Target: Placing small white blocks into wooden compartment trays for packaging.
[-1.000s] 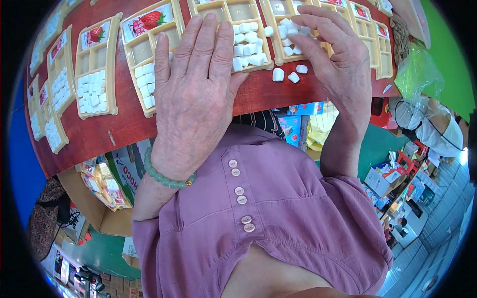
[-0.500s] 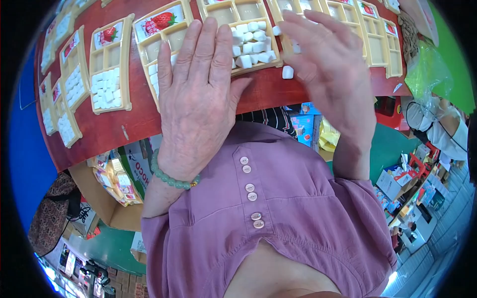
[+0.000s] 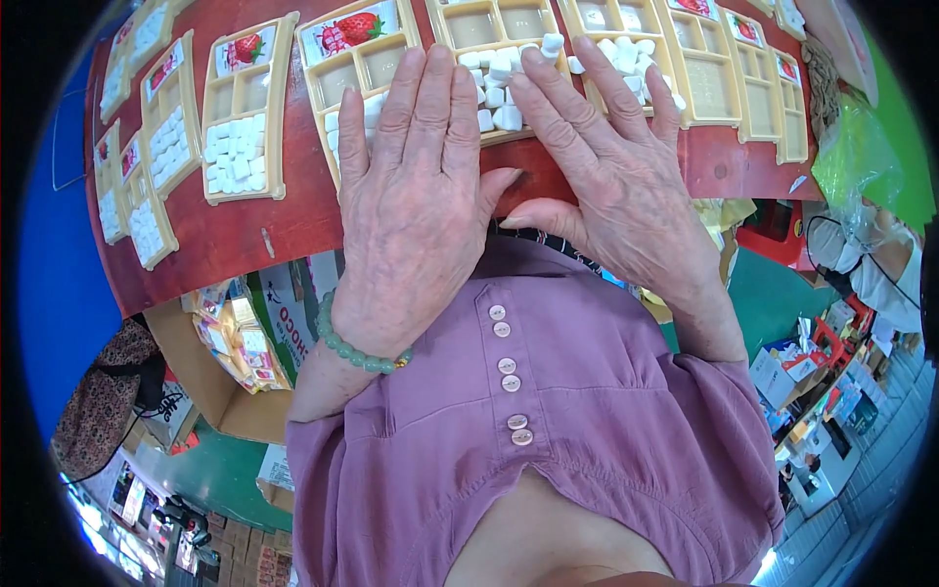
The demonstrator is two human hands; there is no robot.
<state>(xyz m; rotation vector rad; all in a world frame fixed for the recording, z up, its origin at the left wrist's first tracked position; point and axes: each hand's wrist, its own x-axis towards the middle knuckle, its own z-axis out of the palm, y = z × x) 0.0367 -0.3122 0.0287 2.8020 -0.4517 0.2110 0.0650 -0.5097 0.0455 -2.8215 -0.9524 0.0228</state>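
My left hand (image 3: pixel 411 186) is open, palm down, its fingers stretched over a cream tray (image 3: pixel 337 80) and reaching toward the neighbouring middle tray (image 3: pixel 476 24). Its fingertips cover part of the white marshmallows in those trays. Flat and open too, my right hand (image 3: pixel 621 176) has its fingers spread over marshmallows (image 3: pixel 631 57) in the tray to the right (image 3: pixel 594 15). Its index fingertip is by the heap of marshmallows (image 3: pixel 501 68) in the middle tray. Whether the palms touch the pieces is hidden. A strawberry-printed packet (image 3: pixel 350 31) sits in an upper compartment of the left tray.
More trays filled with marshmallows (image 3: pixel 235 152) stand left on the red table (image 3: pixel 293 217); trays with bare large compartments (image 3: pixel 709 86) are on the right. Below the table edge is a cardboard box (image 3: pixel 245 416) of packets. A clear plastic bag (image 3: pixel 849 166) hangs at right.
My right hand has come down and left, fingers now spread over the marshmallows; it was raised and blurred before. More marshmallows show in the right tray. My left hand stays flat.
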